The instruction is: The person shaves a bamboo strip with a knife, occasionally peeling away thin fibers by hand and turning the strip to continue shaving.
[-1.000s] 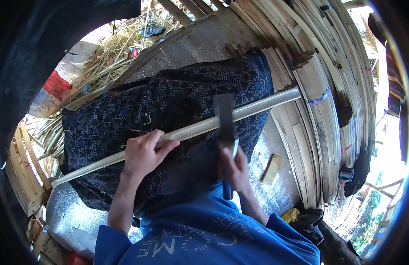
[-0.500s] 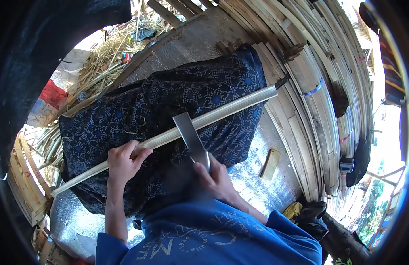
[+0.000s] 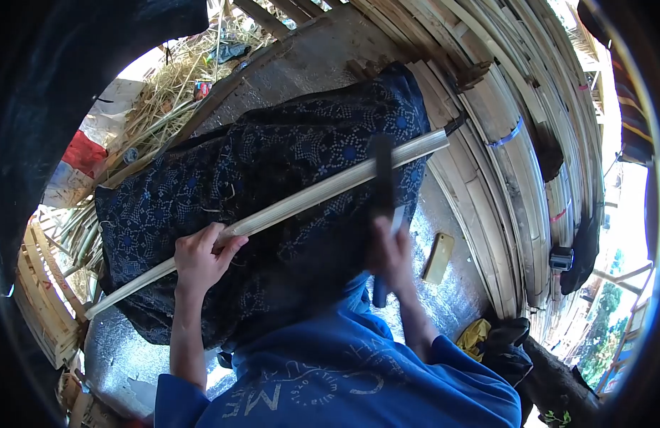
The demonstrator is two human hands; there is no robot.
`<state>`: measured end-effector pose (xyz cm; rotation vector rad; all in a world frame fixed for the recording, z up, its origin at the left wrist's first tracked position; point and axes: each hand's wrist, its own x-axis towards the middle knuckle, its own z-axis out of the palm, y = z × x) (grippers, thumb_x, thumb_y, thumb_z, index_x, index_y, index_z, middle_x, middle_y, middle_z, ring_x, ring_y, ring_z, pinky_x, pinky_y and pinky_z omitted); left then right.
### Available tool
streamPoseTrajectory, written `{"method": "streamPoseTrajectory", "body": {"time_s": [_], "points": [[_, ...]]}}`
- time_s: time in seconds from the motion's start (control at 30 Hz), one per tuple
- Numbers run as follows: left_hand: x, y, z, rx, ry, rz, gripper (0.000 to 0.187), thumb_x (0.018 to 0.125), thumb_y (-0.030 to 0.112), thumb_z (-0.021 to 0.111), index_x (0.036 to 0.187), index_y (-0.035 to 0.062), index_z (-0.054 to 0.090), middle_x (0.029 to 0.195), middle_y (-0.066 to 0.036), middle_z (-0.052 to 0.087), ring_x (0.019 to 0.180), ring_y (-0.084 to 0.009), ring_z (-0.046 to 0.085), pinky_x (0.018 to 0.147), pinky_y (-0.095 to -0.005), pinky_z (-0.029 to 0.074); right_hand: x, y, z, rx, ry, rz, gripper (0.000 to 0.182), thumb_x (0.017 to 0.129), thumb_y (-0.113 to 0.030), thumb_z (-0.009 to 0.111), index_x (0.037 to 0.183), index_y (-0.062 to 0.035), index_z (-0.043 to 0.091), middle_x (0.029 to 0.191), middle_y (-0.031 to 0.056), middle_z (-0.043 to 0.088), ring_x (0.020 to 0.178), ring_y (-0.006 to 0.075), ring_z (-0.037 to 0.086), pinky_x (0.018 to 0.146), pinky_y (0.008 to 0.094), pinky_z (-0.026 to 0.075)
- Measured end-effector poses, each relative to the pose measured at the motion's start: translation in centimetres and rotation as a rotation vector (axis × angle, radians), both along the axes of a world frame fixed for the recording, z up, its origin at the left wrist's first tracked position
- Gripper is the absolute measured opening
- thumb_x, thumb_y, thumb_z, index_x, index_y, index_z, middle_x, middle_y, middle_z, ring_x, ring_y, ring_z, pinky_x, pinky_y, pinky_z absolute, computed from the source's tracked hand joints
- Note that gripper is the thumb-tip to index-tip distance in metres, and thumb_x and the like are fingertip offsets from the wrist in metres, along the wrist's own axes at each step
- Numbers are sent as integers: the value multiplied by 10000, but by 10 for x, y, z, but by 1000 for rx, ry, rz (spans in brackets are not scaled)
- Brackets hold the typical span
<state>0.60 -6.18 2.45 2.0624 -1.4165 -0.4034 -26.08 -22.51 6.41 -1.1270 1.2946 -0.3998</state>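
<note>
A long, pale bamboo strip [image 3: 308, 196] slants across my lap, over a dark blue patterned cloth [image 3: 194, 185]. My left hand [image 3: 201, 260] is closed around the strip left of its middle, thumb on the upper side. Closed on the handle of a broad-bladed knife is my right hand [image 3: 391, 253], blurred by motion. The dark blade of the knife [image 3: 382, 171] crosses the strip toward its far right end, and the handle end pokes out below my fist.
Stacks of bamboo strips [image 3: 480, 185], some tied with blue bands, curve along the right. A gold phone [image 3: 437, 258] lies on the shiny floor [image 3: 458, 285] beside my right arm. Straw and shavings [image 3: 166, 93] lie at the upper left; a yellow cloth [image 3: 474, 337] sits lower right.
My right hand has moved the knife right along the strip, from near its middle toward the far end. The left hand keeps its hold in about the same place.
</note>
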Motion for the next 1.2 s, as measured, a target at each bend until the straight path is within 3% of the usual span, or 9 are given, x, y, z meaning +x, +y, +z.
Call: {"method": "streamPoseTrajectory", "body": {"time_s": [0.13, 0.17, 0.27, 0.37, 0.5, 0.67, 0.83, 1.0, 1.2], "points": [[-1, -4, -2, -30, -3, 17, 365, 826, 391, 740, 749, 71, 583, 547, -39, 593, 454, -187, 616, 420, -295, 447, 1, -8, 3, -77, 0, -95, 344, 988, -382, 517, 994, -38, 527, 575, -19, 493, 426, 74, 483, 388, 219, 391], [-1, -5, -2, -31, -4, 29, 365, 826, 391, 740, 749, 71, 583, 547, -39, 593, 454, -187, 616, 420, -295, 447, 12, 8, -5, -173, 20, 25, 336, 998, -384, 495, 841, -88, 511, 559, 4, 507, 420, 103, 508, 381, 231, 391], [2, -3, 2, 34, -23, -14, 360, 830, 391, 736, 758, 70, 589, 553, -38, 600, 465, -185, 627, 425, -295, 454, 35, 56, -21, -506, 126, 462, 237, 988, -310, 530, 993, -74, 546, 627, -22, 500, 497, 58, 479, 447, 215, 336], [0, -2, 1, 23, -31, -15, 360, 833, 396, 731, 762, 73, 591, 553, -31, 601, 467, -182, 629, 428, -295, 460, 22, 15, 5, -12, 17, 130, 370, 985, -365, 525, 1095, -11, 538, 625, -1, 531, 545, 84, 553, 493, 257, 448], [0, -3, 0, 14, -37, 1, 362, 831, 401, 731, 760, 76, 588, 568, -24, 610, 466, -178, 626, 432, -295, 466, 10, -10, 8, -160, 66, 10, 321, 997, -348, 493, 1053, -32, 506, 584, -12, 488, 454, 73, 503, 390, 212, 388], [2, 0, -2, 2, -35, -13, 367, 831, 409, 730, 763, 78, 586, 585, -29, 617, 474, -184, 628, 436, -297, 472, 48, 49, 2, -278, 201, 515, 353, 989, -328, 523, 1128, -4, 538, 782, 69, 658, 642, 232, 619, 637, 424, 484], [18, 25, 5, 18, 88, 49, 330, 796, 311, 784, 744, 54, 583, 573, -85, 594, 473, -222, 609, 429, -322, 430, 18, 3, 30, 265, 1, 330, 373, 993, -316, 536, 1268, -65, 513, 652, -29, 466, 567, 46, 461, 508, 227, 373], [36, 64, 1, 103, 131, 89, 370, 833, 334, 743, 722, 32, 559, 531, -73, 535, 428, -186, 535, 424, -321, 374, -23, -35, 39, 104, -2, 60, 467, 989, -346, 517, 1339, -59, 399, 650, 35, 545, 471, 152, 555, 396, 284, 448], [29, 45, 1, 44, -13, 27, 387, 824, 365, 737, 725, 41, 551, 583, -77, 561, 492, -266, 570, 469, -358, 414, -23, -51, 35, -109, -218, -118, 307, 900, -125, 512, 1182, -4, 498, 815, 109, 610, 678, 214, 643, 559, 299, 524]]}}
